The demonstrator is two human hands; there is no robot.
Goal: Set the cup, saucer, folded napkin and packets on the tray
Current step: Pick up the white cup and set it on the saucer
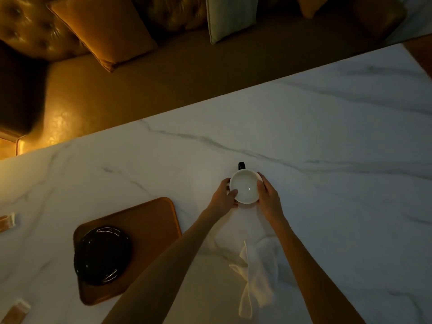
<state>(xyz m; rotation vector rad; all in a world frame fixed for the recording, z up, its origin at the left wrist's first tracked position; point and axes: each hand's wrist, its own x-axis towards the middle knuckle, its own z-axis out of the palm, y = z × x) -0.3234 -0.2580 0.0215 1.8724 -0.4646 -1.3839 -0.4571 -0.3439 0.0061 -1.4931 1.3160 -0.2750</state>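
Observation:
A cup (245,186), white inside with a dark handle pointing away from me, stands on the marble table (327,136). My left hand (224,197) and my right hand (268,197) clasp its two sides. To the left lies a brown wooden tray (152,220) with a black saucer (102,254) on its near left part. A crumpled white napkin (257,277) lies between my forearms. Two brown packets rest at the left edge of the table, one farther away (8,222) and one nearer me (17,311).
Beyond the table's far edge runs a tan bench seat (140,85) with orange cushions (102,31) and a pale cushion (230,17). The room is dim.

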